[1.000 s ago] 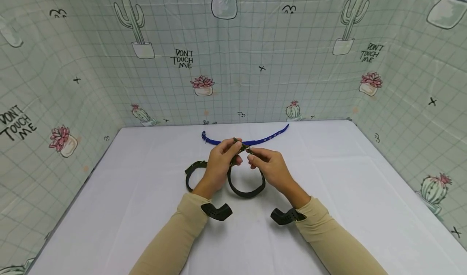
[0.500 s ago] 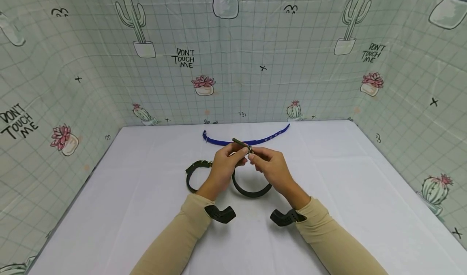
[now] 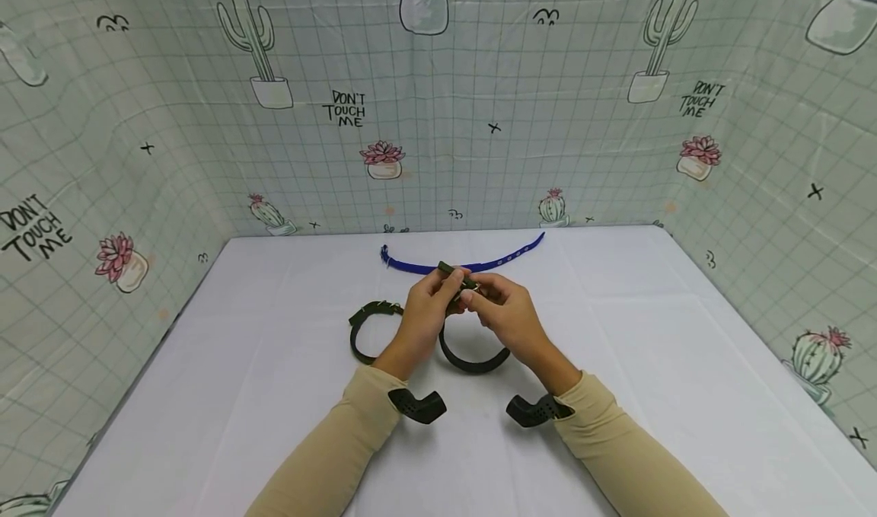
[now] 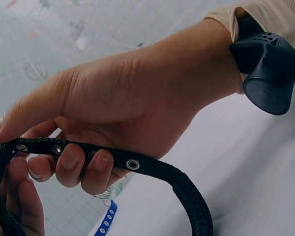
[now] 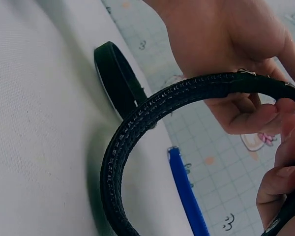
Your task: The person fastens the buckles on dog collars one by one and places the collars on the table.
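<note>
On my head feed, mid-frame, I have the left hand (image 3: pixel 426 304) with fingers curled round the dark strap (image 3: pixel 474 368) and the right hand (image 3: pixel 507 305) pinching it too. Neither is nearer: the strap's short end slants between them, upper left to lower right, and its loop bows below, between the wrists. Left of the left hand I see a second dark loop (image 3: pixel 374 308); above both hands, a blue strap (image 3: pixel 503 262) stretches sideways. I can read no brand; the backdrop (image 3: pixel 438 83) says "DON'T TOUCH ME" upper left of centre, upper right and at the left edge.
</note>
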Motion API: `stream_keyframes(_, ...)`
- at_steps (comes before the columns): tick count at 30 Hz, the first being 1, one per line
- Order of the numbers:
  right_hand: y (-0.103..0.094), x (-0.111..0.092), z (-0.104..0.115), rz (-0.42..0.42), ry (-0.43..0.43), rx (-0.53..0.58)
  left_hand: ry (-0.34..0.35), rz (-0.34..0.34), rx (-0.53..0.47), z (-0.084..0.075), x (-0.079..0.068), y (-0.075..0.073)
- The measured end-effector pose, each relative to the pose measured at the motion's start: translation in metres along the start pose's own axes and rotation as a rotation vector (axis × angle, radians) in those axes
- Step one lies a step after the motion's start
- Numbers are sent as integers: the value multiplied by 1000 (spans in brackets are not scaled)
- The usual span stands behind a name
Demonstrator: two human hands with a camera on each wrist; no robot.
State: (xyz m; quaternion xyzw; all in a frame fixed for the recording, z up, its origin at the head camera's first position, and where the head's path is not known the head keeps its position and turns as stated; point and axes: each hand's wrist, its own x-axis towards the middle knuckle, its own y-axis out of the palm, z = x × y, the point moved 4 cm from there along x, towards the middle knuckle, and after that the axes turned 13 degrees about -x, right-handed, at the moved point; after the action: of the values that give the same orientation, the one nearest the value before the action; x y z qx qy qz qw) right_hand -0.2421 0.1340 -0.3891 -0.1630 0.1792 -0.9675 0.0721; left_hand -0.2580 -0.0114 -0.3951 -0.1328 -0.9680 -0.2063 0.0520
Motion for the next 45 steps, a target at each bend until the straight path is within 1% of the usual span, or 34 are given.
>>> stream_keyframes(3, 0, 2, -7, -3, -8, 4, 11, 7, -1, 0, -1, 1)
stream_keyframes(8, -1, 2, -9, 1, -31, -6, 55, 1, 7, 1, -1, 0)
stream_keyframes(14, -2, 2, -9, 4, -20, -24, 100, -24, 24, 0, -1, -1)
stream_keyframes(17, -2, 2, -9, 7, -18, -15, 120, -29, 18, -1, -2, -1)
stream_keyframes(20, -3, 4, -8, 1, -8, 2, 126, -27, 12, -3, -2, -1)
stream_keyframes(24, -6, 4, -8, -50, -6, 4, 98, 1, 10, -3, -1, 0)
stream_keyframes(26, -7, 4, -9, -91, -14, 1, 77, 20, 30, -2, -1, 1)
stream_keyframes(32, -10, 2, -12, -194, -20, 59, 19, 74, 204, 3, -3, 2)
stream_keyframes(33, -11, 2, -12, -204, -21, 71, 20, 82, 222, 4, -3, 2)
stream_keyframes(36, -12, 2, -10, -230, -37, 91, 35, 95, 234, 5, -4, 4)
stream_keyframes(41, -14, 2, -7, -266, -78, 56, 65, 93, 262, 2, -5, 6)
stream_keyframes(45, -17, 2, -6, -294, -100, 46, 48, 103, 299, 2, -5, 6)
